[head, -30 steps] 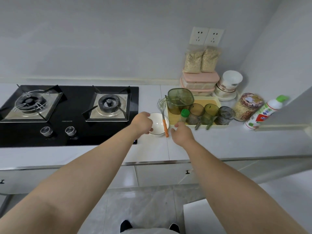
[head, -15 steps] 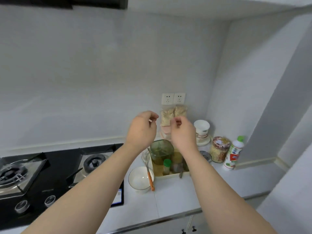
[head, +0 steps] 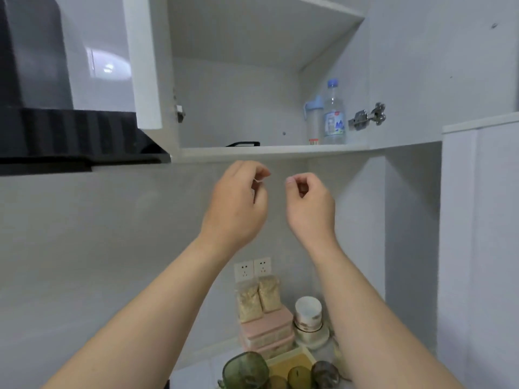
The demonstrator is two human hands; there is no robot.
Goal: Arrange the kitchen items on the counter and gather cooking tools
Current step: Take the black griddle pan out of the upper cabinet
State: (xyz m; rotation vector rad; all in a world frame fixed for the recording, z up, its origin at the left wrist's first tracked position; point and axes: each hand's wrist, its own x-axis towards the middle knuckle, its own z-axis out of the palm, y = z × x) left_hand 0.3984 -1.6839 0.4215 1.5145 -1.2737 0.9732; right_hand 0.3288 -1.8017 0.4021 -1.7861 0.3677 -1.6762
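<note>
Both my hands are raised in front of the wall just under the open upper cabinet's shelf (head: 280,150). My left hand (head: 238,203) has half-curled fingers and holds nothing. My right hand (head: 310,204) has its fingers curled in toward the palm, also holding nothing. Far below, at the bottom edge, the counter items show: a green pitcher (head: 245,370), a yellow tray (head: 292,360) with tinted glasses (head: 324,374), stacked pink boxes (head: 266,329), two grain bags (head: 258,299) and a white cup stack (head: 308,313).
On the cabinet shelf stand a clear water bottle (head: 333,119) and a blue-lidded bottle (head: 314,119); a flat black thing (head: 243,144) lies further left. The cabinet door (head: 143,60) is swung open on the left, beside the black range hood (head: 70,136). A hinge (head: 368,116) juts out at the right.
My view has tilted up from the counter to the open cabinet. Both hands have risen from beside the white bowl and tray to just under the shelf.
</note>
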